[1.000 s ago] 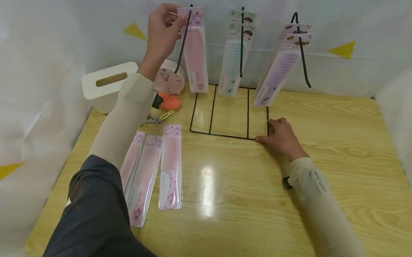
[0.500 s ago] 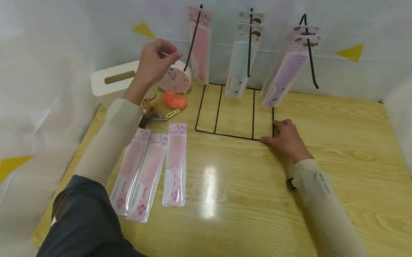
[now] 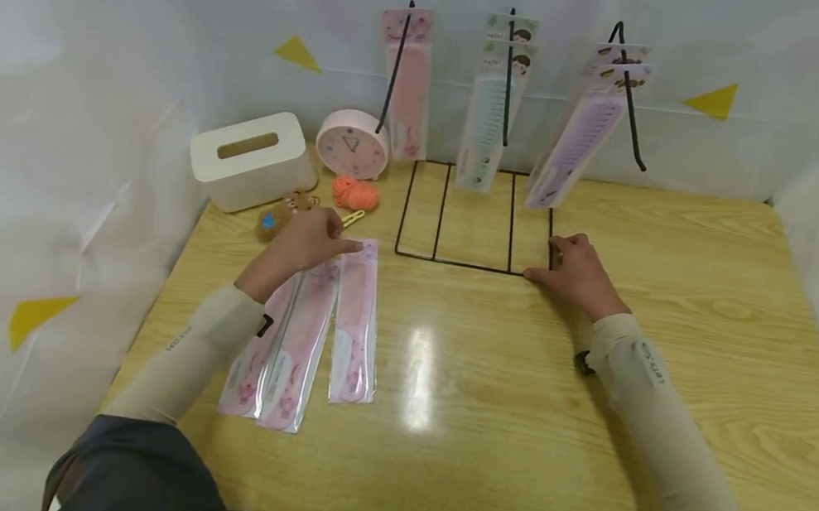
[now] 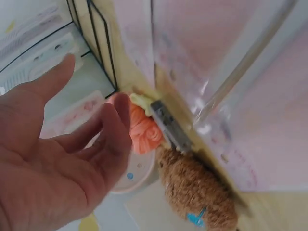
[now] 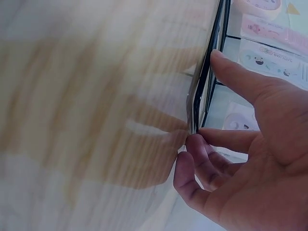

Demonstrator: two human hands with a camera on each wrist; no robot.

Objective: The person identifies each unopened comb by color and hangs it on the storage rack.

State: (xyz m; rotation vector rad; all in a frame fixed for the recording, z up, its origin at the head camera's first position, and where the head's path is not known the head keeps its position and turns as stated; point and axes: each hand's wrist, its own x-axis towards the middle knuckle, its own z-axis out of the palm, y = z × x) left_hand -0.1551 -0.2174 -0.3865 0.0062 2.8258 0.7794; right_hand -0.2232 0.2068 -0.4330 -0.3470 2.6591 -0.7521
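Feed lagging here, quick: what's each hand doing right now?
Left hand: open, holding nothing, over the tops of the pink comb packs.
Right hand: open, fingers resting on the wire rack base corner.

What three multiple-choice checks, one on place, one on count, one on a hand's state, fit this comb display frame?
1. Where does the right hand rest?
A. on the white tissue box
B. at the black wire rack's base corner
C. on the pink round clock

2. How many packaged pink combs lie flat on the wooden table?
A. one
B. three
C. five

3. How is the left hand?
A. fingers relaxed, holding nothing
B. gripping a purple comb
C. clenched on the clock

Key: 1 B, fingers touch the wire frame; 2 B, three packs side by side; 3 A, the left wrist view shows an open palm.
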